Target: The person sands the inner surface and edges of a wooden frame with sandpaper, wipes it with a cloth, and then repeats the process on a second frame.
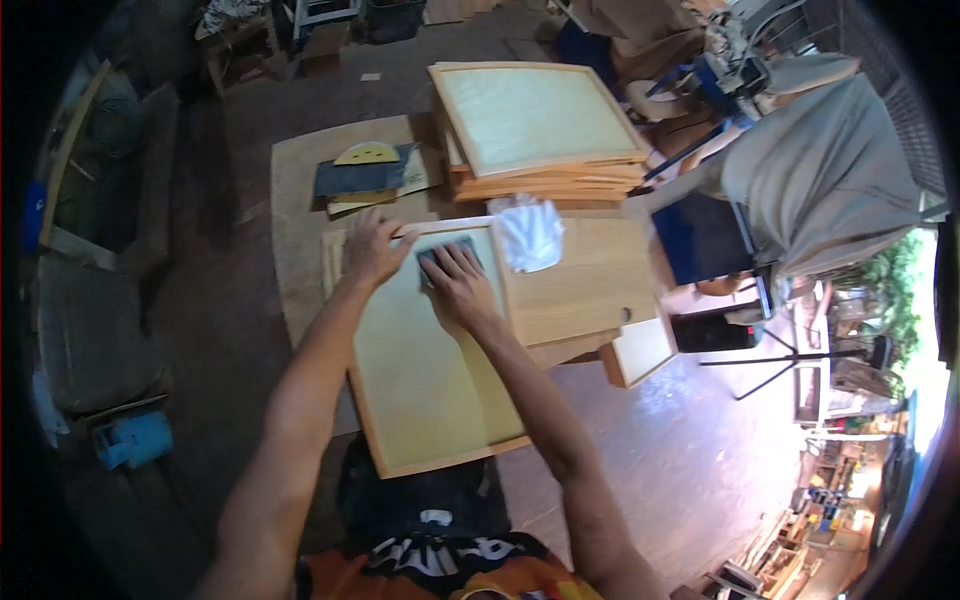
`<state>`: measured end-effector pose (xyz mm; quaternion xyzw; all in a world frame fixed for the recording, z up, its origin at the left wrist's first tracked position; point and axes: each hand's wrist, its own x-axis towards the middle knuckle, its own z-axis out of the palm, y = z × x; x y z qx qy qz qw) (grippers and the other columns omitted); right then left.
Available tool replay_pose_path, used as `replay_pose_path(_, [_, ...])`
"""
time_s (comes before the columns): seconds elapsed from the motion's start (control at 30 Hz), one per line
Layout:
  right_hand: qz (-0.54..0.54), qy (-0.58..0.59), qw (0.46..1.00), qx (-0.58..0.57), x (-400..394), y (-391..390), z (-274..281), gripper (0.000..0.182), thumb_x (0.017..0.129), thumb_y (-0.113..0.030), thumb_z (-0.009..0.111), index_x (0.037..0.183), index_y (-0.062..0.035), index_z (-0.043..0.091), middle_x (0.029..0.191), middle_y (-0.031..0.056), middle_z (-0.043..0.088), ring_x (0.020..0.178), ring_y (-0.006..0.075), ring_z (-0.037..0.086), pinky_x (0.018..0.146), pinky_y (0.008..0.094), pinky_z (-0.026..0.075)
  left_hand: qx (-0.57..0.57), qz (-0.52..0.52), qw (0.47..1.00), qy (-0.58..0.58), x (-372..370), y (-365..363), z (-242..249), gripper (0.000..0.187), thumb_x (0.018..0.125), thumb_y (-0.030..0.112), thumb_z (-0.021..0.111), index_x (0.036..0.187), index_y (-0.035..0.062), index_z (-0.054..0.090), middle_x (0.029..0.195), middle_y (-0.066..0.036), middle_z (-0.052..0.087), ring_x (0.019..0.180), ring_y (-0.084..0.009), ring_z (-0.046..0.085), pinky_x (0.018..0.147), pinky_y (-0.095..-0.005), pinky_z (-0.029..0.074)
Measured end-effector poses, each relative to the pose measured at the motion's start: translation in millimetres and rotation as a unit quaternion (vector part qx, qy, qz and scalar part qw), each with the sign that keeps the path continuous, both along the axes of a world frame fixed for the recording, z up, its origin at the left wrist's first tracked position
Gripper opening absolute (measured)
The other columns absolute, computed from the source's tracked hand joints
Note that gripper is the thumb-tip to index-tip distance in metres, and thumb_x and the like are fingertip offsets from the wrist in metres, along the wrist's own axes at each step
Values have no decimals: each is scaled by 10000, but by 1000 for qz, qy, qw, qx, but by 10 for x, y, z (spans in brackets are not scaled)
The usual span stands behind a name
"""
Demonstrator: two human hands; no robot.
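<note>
A pale panel with a raised wooden frame [400,400] lies in front of me, its near end reaching toward my body. My left hand [374,250] is at the far left corner, fingers closed over the frame's edge and thumb pointing right. Inside the frame, near the far end, my right hand [460,275] presses a dark grey piece of sandpaper [428,262] against the panel's surface. Its fingers lie over the sandpaper and hide most of it. A crumpled white cloth [530,235] sits just beyond the frame's right edge.
Similar framed panels form a stack [545,120] at the back of the worktable [300,190]. Sandpaper sheets [345,178] and a yellow perforated disc [366,153] lie at the far left. A wooden board [580,280] is on the right. Beyond it stands a cloth-draped object [820,170].
</note>
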<state>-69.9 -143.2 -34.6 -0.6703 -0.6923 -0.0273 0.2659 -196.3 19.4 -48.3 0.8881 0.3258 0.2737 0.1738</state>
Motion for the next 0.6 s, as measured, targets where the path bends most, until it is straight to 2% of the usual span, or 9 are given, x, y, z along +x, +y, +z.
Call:
replay_pose_path(0.07, [-21,73,997,-29,187,256,-164,429,801,-117,628,1222,-41,583,1299,182,560,1249,386,493,1089,499,345,-6,8,1000,17,-19,-27,92,351,840,451,671,897,107,712,991,-130,566,1050,-317,519,928,-454,404])
replay_pose_path(0.17, [-69,-14,997,-30,-56,81,-253,472,801,-123,640,1253,-12,555,1339,184,537,1292,379,463,1104,499,334,-33,27,995,86,-73,-123,-2,362,833,472,675,901,118,713,1024,-136,573,1060,-327,523,932,-470,406])
replay_pose_path(0.27, [-29,12,995,-99,-489,-1024,-302,502,800,-109,672,1275,-5,544,1379,184,524,1298,376,469,1123,520,313,-99,22,994,46,-3,52,-227,366,825,484,681,905,128,713,1085,-146,574,1082,-340,522,927,-503,408])
replay_pose_path(0.33, [-31,48,984,-166,-850,-1806,-86,431,790,-32,680,1211,-1,594,1314,203,573,1275,390,499,1070,532,378,52,44,997,-28,-14,18,-227,369,829,482,676,902,122,712,1092,-154,581,1079,-353,527,934,-515,407])
replay_pose_path(0.4, [-18,112,974,-196,-922,-2165,9,399,782,5,663,1177,6,610,1264,203,607,1262,387,515,1045,520,407,82,37,996,-22,-54,-9,2,298,819,424,706,888,134,714,1030,-143,603,1043,-360,553,916,-472,445])
replay_pose_path(0.5, [-52,49,994,-77,-637,-1465,406,404,756,39,625,1159,15,616,1239,194,621,1216,378,545,1037,484,429,-45,20,999,-6,-8,-15,-183,374,846,486,653,961,135,715,1075,-149,610,1095,-365,529,962,-528,400])
replay_pose_path(0.53, [-72,8,997,-35,-489,-1216,547,409,752,42,612,1159,16,615,1244,193,615,1205,371,550,1036,477,432,-31,24,999,-24,-44,-67,-193,366,840,478,661,955,135,716,1082,-141,609,1078,-360,533,956,-518,405])
replay_pose_path(0.57, [-76,-4,997,-14,-313,-977,506,401,758,19,610,1159,10,616,1246,191,609,1196,368,550,1045,466,424,92,32,994,-53,6,-88,-196,357,837,465,663,937,127,720,1060,-135,605,1045,-361,536,956,-493,413])
replay_pose_path(0.6, [-81,-12,997,6,-119,-795,379,394,765,-5,609,1158,4,617,1247,189,603,1187,365,551,1055,455,417,-75,-6,997,33,5,-98,144,354,843,455,654,936,118,713,1016,-140,592,1035,-364,528,947,-479,412])
